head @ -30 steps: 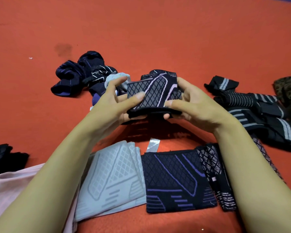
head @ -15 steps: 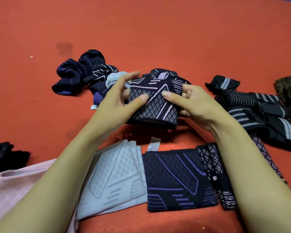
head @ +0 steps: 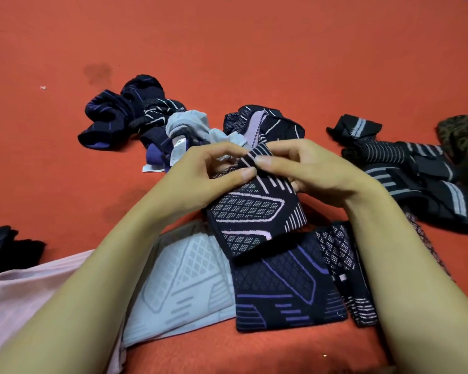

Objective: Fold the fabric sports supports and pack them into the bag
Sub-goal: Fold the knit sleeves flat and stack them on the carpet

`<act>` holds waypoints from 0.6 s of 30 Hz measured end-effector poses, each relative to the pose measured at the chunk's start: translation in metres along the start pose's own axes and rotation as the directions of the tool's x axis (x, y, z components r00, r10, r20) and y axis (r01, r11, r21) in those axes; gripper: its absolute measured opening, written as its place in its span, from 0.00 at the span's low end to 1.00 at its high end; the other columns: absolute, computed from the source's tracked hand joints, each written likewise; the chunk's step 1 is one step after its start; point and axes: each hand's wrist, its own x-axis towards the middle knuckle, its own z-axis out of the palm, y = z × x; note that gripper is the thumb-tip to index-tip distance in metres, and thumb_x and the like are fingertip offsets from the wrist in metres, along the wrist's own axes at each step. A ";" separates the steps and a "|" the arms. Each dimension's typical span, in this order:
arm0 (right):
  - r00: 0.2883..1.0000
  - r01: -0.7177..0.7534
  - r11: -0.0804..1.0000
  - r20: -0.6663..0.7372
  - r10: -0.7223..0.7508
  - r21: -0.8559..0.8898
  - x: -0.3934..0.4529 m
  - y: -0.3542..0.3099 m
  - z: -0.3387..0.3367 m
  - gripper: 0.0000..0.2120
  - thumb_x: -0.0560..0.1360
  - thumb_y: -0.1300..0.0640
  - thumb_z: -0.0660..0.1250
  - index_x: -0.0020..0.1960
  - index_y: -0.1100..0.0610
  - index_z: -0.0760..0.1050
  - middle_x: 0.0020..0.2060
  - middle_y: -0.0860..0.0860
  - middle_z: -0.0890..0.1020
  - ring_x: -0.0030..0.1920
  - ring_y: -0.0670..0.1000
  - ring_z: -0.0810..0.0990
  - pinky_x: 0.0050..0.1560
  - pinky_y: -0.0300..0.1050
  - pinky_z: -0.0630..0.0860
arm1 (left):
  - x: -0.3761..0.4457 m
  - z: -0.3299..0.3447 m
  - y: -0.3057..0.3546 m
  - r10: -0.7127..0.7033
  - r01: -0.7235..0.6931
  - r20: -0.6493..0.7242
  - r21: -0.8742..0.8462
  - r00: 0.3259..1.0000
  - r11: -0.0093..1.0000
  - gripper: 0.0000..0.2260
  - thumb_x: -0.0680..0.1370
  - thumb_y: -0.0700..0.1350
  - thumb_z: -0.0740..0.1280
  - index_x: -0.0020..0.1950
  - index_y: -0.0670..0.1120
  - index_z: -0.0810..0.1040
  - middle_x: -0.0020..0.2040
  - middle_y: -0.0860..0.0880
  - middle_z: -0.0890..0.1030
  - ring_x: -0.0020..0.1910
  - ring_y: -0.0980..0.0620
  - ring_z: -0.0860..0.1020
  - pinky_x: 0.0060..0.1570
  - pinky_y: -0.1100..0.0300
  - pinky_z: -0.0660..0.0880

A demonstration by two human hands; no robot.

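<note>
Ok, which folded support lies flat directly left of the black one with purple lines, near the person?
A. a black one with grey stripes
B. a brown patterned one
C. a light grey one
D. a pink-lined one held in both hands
C: the light grey support lies flat, its right edge against the black support with purple lines.

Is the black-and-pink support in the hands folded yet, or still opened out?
Opened out: the black-and-pink support hangs at full length from both hands, left hand and right hand, pinching its top edge.

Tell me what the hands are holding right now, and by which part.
Both hands hold one black support with pink lines by its far top edge: left hand and right hand each pinch it there, and the rest hangs toward the folded pieces.
</note>
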 end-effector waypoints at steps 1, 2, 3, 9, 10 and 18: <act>1.000 -0.010 0.998 0.010 0.011 -0.060 0.001 0.000 0.001 0.11 0.80 0.49 0.70 0.55 0.57 0.83 0.40 0.53 0.81 0.39 0.49 0.78 0.33 0.38 0.70 | 0.000 0.001 0.000 -0.030 0.029 -0.019 -0.029 0.999 0.999 0.12 0.76 0.48 0.74 0.59 0.47 0.82 0.47 0.49 0.88 0.48 0.56 0.85 0.52 0.60 0.79; 1.000 -0.024 0.997 0.012 0.025 -0.080 0.001 0.000 0.001 0.08 0.81 0.52 0.69 0.52 0.56 0.83 0.39 0.51 0.82 0.38 0.48 0.78 0.33 0.37 0.71 | 0.001 0.001 0.000 -0.062 0.060 -0.043 -0.052 0.997 0.997 0.14 0.75 0.49 0.75 0.59 0.48 0.81 0.46 0.47 0.88 0.47 0.53 0.85 0.52 0.56 0.80; 0.999 -0.037 0.997 0.015 0.038 -0.073 0.001 -0.002 0.001 0.06 0.82 0.55 0.69 0.53 0.55 0.83 0.39 0.49 0.84 0.38 0.46 0.81 0.35 0.36 0.74 | 0.002 -0.001 -0.001 -0.086 0.080 -0.063 -0.081 0.994 0.993 0.16 0.74 0.50 0.75 0.60 0.47 0.81 0.45 0.43 0.88 0.46 0.50 0.86 0.52 0.52 0.81; 0.975 0.112 0.985 -0.176 -0.135 -0.133 -0.007 -0.029 -0.003 0.14 0.84 0.64 0.65 0.66 0.52 0.76 0.54 0.61 0.83 0.45 0.50 0.81 0.51 0.49 0.79 | 0.006 -0.009 -0.002 -0.324 0.352 0.139 -0.373 0.936 0.858 0.22 0.77 0.48 0.75 0.68 0.40 0.78 0.60 0.41 0.85 0.55 0.44 0.81 0.51 0.54 0.83; 0.965 0.119 0.985 -0.217 -0.144 -0.123 -0.013 -0.033 -0.006 0.12 0.84 0.66 0.62 0.61 0.53 0.79 0.52 0.57 0.84 0.45 0.52 0.81 0.49 0.48 0.79 | 0.007 -0.012 -0.006 -0.338 0.390 0.199 -0.364 0.920 0.846 0.21 0.78 0.49 0.76 0.66 0.40 0.78 0.59 0.41 0.83 0.52 0.44 0.81 0.49 0.55 0.83; 0.832 0.027 1.000 -0.554 -0.025 -0.004 -0.099 -0.014 0.015 0.14 0.84 0.64 0.63 0.63 0.52 0.83 0.56 0.51 0.86 0.48 0.48 0.85 0.41 0.42 0.83 | 0.001 -0.002 0.001 -0.181 0.353 0.455 -0.326 0.872 0.877 0.18 0.77 0.49 0.74 0.63 0.42 0.82 0.58 0.39 0.82 0.47 0.47 0.81 0.49 0.56 0.83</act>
